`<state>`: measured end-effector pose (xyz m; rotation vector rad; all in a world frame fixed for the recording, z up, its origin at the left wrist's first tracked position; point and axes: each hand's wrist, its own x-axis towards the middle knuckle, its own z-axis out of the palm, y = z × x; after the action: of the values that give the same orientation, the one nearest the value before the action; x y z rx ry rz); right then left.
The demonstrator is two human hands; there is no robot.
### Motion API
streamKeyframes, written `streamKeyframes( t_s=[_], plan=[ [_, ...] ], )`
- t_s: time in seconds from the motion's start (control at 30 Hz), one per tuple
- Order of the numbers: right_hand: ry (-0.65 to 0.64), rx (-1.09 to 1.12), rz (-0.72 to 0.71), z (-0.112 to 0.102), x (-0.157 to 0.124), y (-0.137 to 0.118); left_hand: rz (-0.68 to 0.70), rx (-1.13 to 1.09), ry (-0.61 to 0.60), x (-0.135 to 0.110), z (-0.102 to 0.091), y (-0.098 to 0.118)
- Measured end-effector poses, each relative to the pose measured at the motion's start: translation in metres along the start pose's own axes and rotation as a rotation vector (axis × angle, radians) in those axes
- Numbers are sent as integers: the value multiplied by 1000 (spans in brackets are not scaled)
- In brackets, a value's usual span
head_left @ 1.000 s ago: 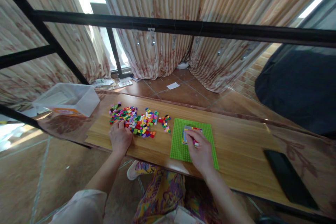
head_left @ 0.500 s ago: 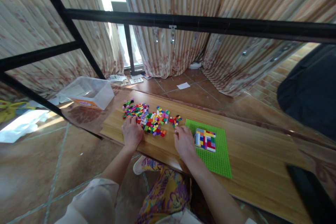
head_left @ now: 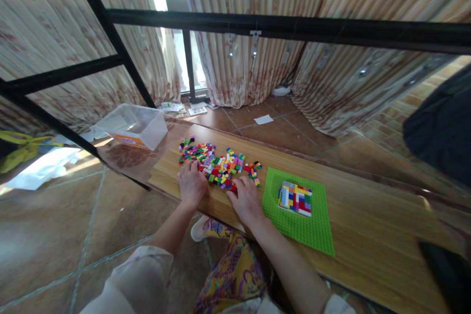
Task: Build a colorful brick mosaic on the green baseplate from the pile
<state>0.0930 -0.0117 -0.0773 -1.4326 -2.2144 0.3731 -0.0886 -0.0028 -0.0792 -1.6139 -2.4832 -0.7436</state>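
Observation:
A pile of small coloured bricks [head_left: 217, 162] lies on the wooden table [head_left: 368, 216]. My left hand [head_left: 192, 184] rests at the pile's near left edge, fingers curled with their tips among the bricks. My right hand [head_left: 247, 198] sits at the pile's near right edge, its fingertips touching bricks there; what they hold, if anything, is hidden. To the right lies a green baseplate [head_left: 316, 228] with a low multicoloured brick block [head_left: 295, 197] built on it.
A clear plastic box [head_left: 134, 125] stands at the table's far left corner. A black metal frame [head_left: 257, 27] crosses overhead. A dark flat object [head_left: 447, 274] lies at the table's right end. Curtains hang behind, and papers lie on the tiled floor.
My right hand left the block on the green baseplate and moved left to the brick pile. My left hand stayed at the pile. The camera view swung left.

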Motion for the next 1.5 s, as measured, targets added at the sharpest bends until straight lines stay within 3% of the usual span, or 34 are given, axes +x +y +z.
streamKeyframes(
  t_s=[0.4, 0.57, 0.87, 1.27, 1.5],
  plan=[
    [27, -6, 42, -8, -2, 20, 8, -8, 7, -1, 1, -1],
    [48, 26, -6, -5, -4, 6, -1, -7, 5, -1, 1, 0],
    [-39, -10, -110, 5, 10, -17, 3, -1, 1, -1, 0, -1],
    [64, -21, -41, -10, -3, 5, -10, -15, -19, 0, 1, 0],
    [11, -1, -175, -1, 16, -31, -11, -5, -24, -1, 0, 0]
  ],
)
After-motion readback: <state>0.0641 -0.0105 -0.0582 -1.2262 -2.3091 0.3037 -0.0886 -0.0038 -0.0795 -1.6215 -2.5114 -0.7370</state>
